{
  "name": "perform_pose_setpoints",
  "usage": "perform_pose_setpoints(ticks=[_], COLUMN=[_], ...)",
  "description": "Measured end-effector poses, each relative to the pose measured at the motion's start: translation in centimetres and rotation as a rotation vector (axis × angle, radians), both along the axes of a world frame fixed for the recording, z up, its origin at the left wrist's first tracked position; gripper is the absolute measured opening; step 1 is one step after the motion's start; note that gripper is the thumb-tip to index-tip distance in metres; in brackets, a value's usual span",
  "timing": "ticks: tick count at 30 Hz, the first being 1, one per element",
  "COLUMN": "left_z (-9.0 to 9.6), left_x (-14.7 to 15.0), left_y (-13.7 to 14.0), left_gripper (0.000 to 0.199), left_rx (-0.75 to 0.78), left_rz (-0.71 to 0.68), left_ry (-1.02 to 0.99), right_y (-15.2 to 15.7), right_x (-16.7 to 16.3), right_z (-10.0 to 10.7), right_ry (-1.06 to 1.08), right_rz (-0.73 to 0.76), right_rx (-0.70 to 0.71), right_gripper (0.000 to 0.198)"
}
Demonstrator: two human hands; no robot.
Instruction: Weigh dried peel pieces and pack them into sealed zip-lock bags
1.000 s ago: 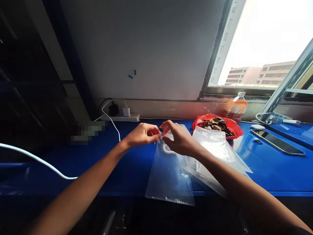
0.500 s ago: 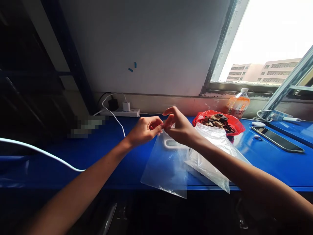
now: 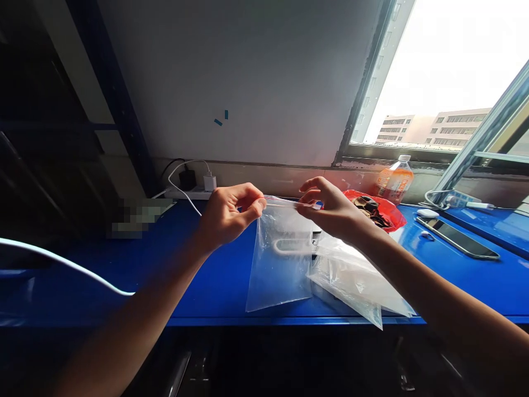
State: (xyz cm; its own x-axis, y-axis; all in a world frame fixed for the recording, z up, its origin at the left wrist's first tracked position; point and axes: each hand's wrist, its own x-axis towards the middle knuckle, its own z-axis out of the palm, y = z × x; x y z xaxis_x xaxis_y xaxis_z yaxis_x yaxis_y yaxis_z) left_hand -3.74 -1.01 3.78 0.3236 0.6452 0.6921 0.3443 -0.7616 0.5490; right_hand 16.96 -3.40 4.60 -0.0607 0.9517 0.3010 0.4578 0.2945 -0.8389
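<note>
I hold a clear plastic zip bag [image 3: 279, 264] upright above the blue table [image 3: 165, 275]. My left hand [image 3: 226, 214] pinches the bag's top left corner. My right hand [image 3: 330, 209] pinches the top right end of its seal strip. The strip is stretched taut between both hands, and the bag hangs down with its bottom edge near the table's front. More clear bags [image 3: 355, 278] lie flat under my right forearm. Behind my right hand sits a red plastic bag [image 3: 382, 212] holding dark dried pieces.
An orange drink bottle [image 3: 394, 181] stands by the window sill. A phone [image 3: 457, 237] lies at the right on the table. A power strip with a white charger [image 3: 209, 183] sits against the wall, and a white cable [image 3: 61, 264] crosses the left side.
My hands have drawn apart along the bag's top edge, the right one sliding to the right. The bag has lifted off the table and now hangs upright.
</note>
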Motion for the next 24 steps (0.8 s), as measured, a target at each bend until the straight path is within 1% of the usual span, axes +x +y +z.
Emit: perform_pose_setpoints(ticks=[2, 5, 10, 14, 17, 19, 20, 22, 23, 24], left_z=[0.3, 0.5, 0.5, 0.4, 0.3, 0.6, 0.8, 1.4, 1.7, 2.0], left_x=[-0.1, -0.3, -0.5, -0.2, -0.4, -1.2, -1.7, -2.8, -3.1, -3.1], left_y=[-0.2, -0.3, -0.1, 0.1, 0.4, 0.8, 1.1, 1.7, 2.0, 2.4], left_gripper=[0.012, 0.012, 0.01, 0.01, 0.009, 0.009, 0.009, 0.011, 0.012, 0.013], left_rx=[0.012, 0.01, -0.045, -0.068, -0.078, -0.057, -0.039, -0.004, -0.03, -0.083], left_rz=[0.005, 0.013, -0.001, -0.019, -0.054, -0.097, -0.122, -0.129, -0.145, -0.173], left_ry=[-0.019, -0.048, -0.072, -0.079, -0.105, -0.206, -0.287, -0.491, -0.534, -0.546], right_y=[0.1, 0.4, 0.9, 0.8, 1.0, 1.3, 1.5, 1.6, 1.4, 1.1], right_x=[0.6, 1.5, 2.7, 3.0, 3.7, 4.8, 5.7, 7.4, 8.1, 8.7], right_z=[-0.1, -0.3, -0.8, -0.8, -0.5, -0.5, -0.7, -1.3, -1.7, -2.1], right_ry=[-0.015, -0.021, -0.028, -0.001, 0.03, 0.057, 0.085, 0.17, 0.22, 0.264], right_rz=[-0.009, -0.015, -0.015, -0.025, -0.003, -0.038, -0.086, -0.203, -0.234, -0.229], right_rx=[0.036, 0.041, 0.092, 0.079, 0.067, 0.08, 0.094, 0.111, 0.11, 0.101], right_gripper=[0.035, 0.032, 0.029, 0.028, 0.029, 0.03, 0.031, 0.033, 0.035, 0.037])
